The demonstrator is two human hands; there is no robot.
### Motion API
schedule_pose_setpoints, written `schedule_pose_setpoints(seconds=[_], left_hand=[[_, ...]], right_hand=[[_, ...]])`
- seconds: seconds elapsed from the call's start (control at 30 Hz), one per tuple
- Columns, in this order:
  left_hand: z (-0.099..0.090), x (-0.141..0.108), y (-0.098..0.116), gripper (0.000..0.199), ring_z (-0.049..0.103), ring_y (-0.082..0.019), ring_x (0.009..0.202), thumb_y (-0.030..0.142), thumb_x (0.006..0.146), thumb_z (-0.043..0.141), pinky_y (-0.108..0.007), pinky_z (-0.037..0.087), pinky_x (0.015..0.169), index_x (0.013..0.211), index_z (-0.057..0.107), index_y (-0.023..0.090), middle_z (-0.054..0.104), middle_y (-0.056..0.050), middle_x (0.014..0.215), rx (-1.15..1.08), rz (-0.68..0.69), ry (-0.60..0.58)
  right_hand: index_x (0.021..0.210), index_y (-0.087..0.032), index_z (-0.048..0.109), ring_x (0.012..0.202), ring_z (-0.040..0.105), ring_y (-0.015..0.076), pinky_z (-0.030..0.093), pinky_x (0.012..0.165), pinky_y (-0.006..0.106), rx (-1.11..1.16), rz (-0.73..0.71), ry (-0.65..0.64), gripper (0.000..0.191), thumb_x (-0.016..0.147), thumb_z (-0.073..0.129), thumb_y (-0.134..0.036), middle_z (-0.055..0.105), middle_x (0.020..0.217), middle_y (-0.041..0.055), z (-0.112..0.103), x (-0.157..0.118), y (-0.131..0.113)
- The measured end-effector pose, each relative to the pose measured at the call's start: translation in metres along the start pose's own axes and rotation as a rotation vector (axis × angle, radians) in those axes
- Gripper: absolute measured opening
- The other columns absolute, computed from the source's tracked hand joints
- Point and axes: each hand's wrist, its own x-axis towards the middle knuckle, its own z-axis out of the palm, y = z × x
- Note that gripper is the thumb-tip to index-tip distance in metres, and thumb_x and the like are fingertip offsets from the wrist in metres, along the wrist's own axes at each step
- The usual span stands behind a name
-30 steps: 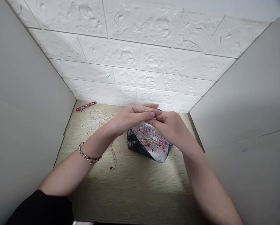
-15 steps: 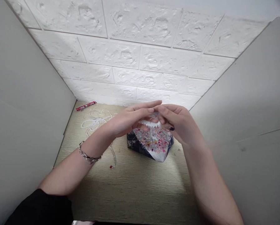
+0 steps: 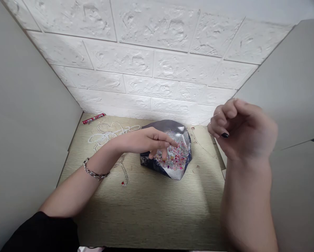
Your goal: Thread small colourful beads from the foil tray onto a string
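My left hand (image 3: 148, 141) reaches over the foil-lined bag (image 3: 179, 173), its fingers loosely stretched and apart. The fingertips hover over or touch the small pink, red and clear beads (image 3: 172, 159) inside; I cannot tell which. My right hand (image 3: 246, 129) is raised to the right of the bag, with fingers curled and thumb bent in. It pinches a fine thread (image 3: 206, 120), perhaps with a thin needle at its end. The thread runs down to the left, where a small bead (image 3: 193, 128) shows near the table's back edge.
Strung clear and white beads (image 3: 112, 133) lie looped at the left, one strand ending in a red bead (image 3: 123, 183). A red slim packet-like object (image 3: 93, 118) rests by the white brick-pattern wall (image 3: 138, 56). Grey panels (image 3: 290, 94) close off both sides of the table (image 3: 146, 213).
My right hand has parted from the left, moving up and to the right with the thread. My left hand has lowered slightly toward the beads, its fingers now tipping downward.
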Motion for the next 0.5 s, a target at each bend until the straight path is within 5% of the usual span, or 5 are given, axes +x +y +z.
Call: schedule_pose_setpoints(seconds=[0.23, 0.5], left_hand=[[0.001, -0.007, 0.009, 0.044, 0.056, -0.010, 0.078, 0.026, 0.074, 0.055, -0.019, 0.043, 0.068, 0.117, 0.048, 0.019, 0.062, -0.005, 0.097, 0.107, 0.125, -0.139], [0.004, -0.011, 0.015, 0.022, 0.055, -0.014, 0.093, 0.021, 0.077, 0.050, -0.024, 0.041, 0.082, 0.093, 0.065, 0.021, 0.064, -0.004, 0.098, 0.155, 0.158, -0.346]], right_hand=[[0.053, -0.018, 0.040, 0.046, 0.044, 0.0085, 0.032, 0.039, 0.023, 0.017, -0.022, -0.285, 0.026, 0.076, 0.043, -0.030, 0.049, 0.057, 0.0016, 0.018, -0.021, -0.015], [0.058, -0.022, 0.045, 0.083, 0.057, 0.0191, 0.041, 0.046, 0.026, -0.211, -0.047, -0.248, 0.036, 0.076, 0.036, -0.052, 0.055, 0.073, 0.0044, 0.006, -0.038, -0.032]])
